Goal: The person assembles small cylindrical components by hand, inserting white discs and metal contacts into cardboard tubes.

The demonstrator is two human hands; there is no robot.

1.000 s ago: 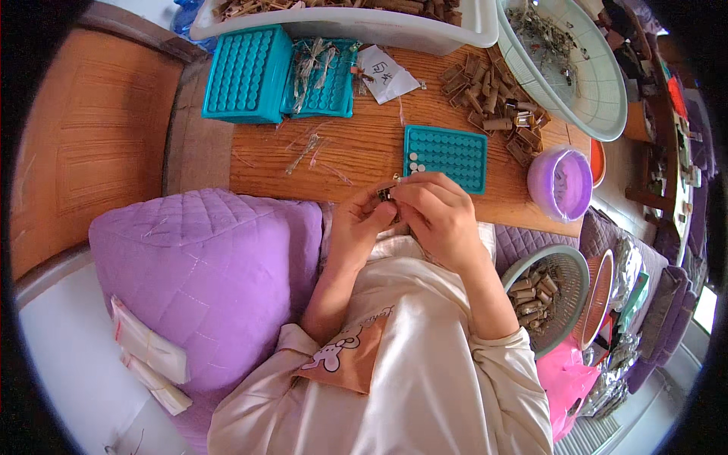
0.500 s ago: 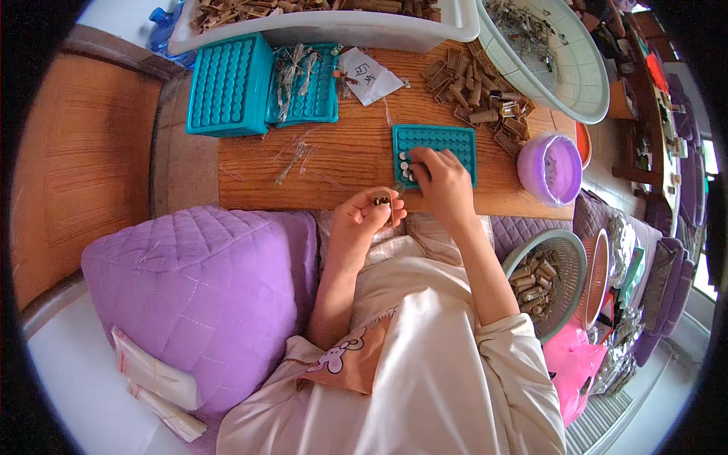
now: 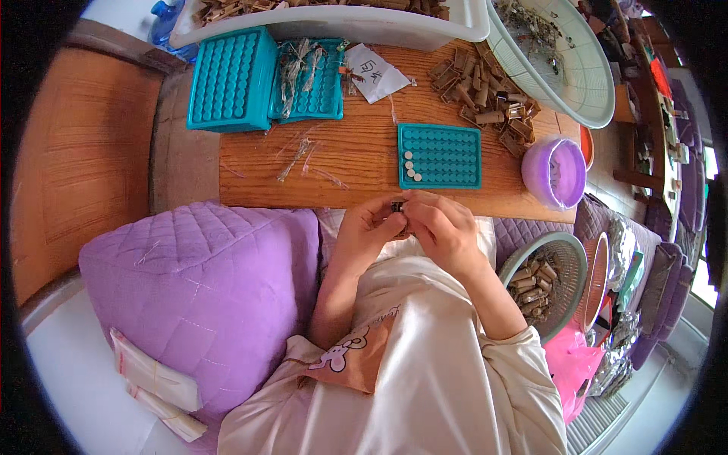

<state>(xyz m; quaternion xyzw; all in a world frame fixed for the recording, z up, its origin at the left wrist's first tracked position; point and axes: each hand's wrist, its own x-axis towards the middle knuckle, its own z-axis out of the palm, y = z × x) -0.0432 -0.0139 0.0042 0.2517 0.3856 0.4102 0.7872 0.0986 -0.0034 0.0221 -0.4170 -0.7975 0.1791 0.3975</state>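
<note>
Teal tray (image 3: 440, 155) beyond both hands (image 3: 409, 227)

holed tray (image 3: 440, 155) on table (image 3: 356, 171), cup (image 3: 555, 173) right (bowl (image 3: 557, 64) behind)

Teal tray (image 3: 440, 155) dotted with round holes, a few silver-white discs in its left rows. Two more teal holed trays (image 3: 231, 80) behind. Wooden table (image 3: 364, 163) was orange-brown, streaky grain. Purple quilted cushion (image 3: 201, 292), diamond stitching. Lilac bowl (image 3: 557, 173). Brown pieces (image 3: 485, 87) piled. Cream sleeve with peach cartoon patch (image 3: 349, 356).
</note>
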